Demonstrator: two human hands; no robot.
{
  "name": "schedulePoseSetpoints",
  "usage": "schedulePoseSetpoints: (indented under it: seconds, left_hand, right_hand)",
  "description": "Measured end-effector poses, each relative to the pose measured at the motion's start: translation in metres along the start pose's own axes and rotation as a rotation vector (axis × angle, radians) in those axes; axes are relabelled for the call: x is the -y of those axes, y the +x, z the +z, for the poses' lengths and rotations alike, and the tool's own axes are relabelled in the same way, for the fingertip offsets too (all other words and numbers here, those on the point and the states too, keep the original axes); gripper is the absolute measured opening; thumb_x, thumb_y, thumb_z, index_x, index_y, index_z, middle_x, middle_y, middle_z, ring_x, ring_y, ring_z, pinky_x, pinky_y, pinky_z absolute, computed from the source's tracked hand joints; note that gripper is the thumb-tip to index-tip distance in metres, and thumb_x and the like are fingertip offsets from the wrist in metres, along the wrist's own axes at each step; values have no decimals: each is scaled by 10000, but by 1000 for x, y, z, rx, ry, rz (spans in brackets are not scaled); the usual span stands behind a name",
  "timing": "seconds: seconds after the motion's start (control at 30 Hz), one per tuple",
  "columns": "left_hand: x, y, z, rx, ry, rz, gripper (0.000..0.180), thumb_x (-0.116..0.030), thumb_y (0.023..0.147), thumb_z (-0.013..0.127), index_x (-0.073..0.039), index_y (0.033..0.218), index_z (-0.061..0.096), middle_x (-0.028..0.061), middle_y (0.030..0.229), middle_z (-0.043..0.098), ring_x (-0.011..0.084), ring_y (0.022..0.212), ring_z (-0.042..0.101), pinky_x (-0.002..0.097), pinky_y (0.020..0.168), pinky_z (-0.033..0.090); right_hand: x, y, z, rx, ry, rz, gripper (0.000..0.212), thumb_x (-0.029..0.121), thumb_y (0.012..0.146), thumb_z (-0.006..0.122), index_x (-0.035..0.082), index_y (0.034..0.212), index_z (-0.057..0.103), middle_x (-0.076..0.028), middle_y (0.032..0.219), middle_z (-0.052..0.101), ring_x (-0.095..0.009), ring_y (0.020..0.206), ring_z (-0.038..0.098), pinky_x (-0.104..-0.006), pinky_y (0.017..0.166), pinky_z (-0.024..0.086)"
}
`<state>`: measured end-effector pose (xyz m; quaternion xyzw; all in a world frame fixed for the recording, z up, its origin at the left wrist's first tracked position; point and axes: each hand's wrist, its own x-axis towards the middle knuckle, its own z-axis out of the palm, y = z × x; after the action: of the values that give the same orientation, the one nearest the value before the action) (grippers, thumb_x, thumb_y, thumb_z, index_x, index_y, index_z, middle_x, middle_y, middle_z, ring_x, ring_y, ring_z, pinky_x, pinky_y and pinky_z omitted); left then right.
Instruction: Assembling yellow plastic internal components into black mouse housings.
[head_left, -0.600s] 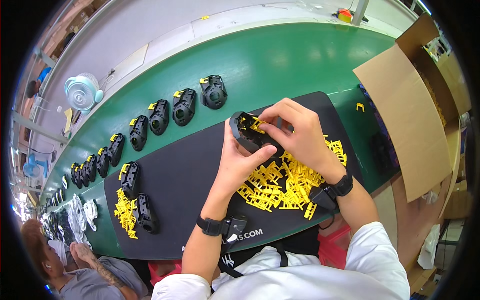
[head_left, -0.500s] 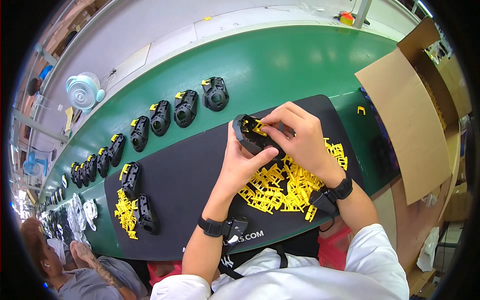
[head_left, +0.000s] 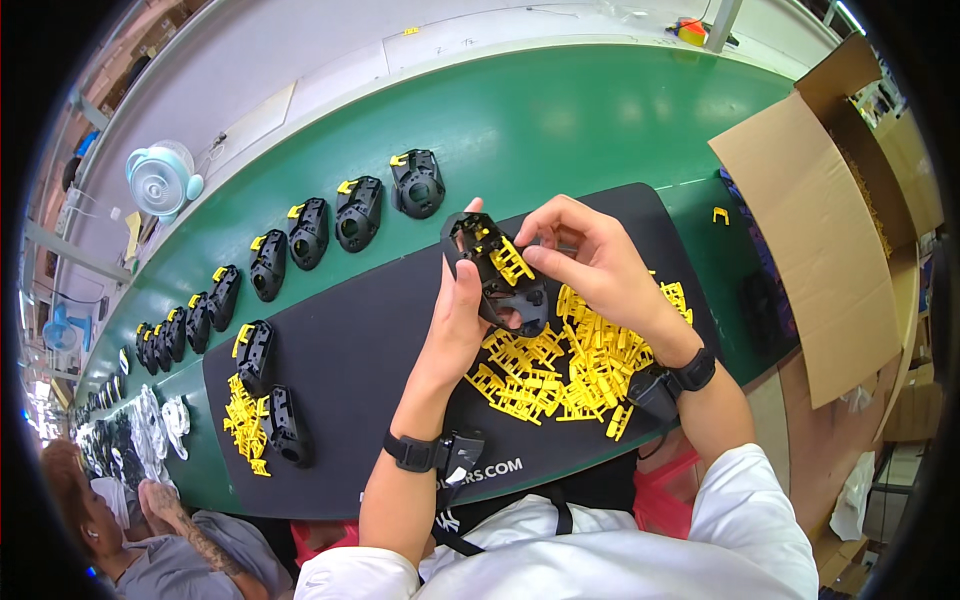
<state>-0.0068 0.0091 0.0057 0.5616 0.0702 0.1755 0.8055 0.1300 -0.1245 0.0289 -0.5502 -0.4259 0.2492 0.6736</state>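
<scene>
- Presently my left hand [head_left: 452, 325] is closed around a black shell [head_left: 522, 302], thumb along its left side, holding it up above the black mat [head_left: 360, 370].
- A yellow clip [head_left: 512, 264] sits tilted in that shell's open face.
- My right hand [head_left: 580, 252] has thumb and forefinger bent together at the clip's right edge; whether they pinch it, I cannot tell.
- Below my right hand, a pile of yellow clips [head_left: 598, 372] spreads over the mat.
- Beyond, on the green table [head_left: 580, 110], more black shells [head_left: 358, 216] stand in a row.
</scene>
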Motion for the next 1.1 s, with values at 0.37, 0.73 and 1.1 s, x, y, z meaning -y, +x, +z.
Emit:
schedulePoseSetpoints:
  seconds: [0.37, 0.73, 1.1]
  left_hand:
    - [-4, -2, -5, 39, -32, -107, 640, -510, 1077, 362, -152, 1592, 237, 33, 1259, 549, 65, 918, 605, 207, 622, 493]
    - [-1, 1, -4, 47, -29, -145, 707, -569, 1055, 325, -69, 1554, 305, 137, 1305, 569, 200, 1188, 584, 306, 948, 500]
    - [-12, 4, -1, -24, -349, -279, 710, -618, 1024, 372, -54, 1447, 458, 90, 1274, 624, 164, 1107, 637, 332, 931, 534]
  right_hand:
    - [-4, -1, 4, 153, -68, 140, 95, 18, 939, 661, 7, 1009, 597, 39, 838, 479, -48, 761, 425, -223, 701, 420]
    - [0, -1, 3, 177, -102, 118, 121, 49, 931, 681, 10, 986, 581, 24, 836, 468, -56, 736, 404, -226, 661, 390]
    - [10, -2, 8, 181, -751, -480, 227, 169, 770, 831, 70, 904, 676, -37, 997, 664, -293, 1032, 601, -391, 908, 533]
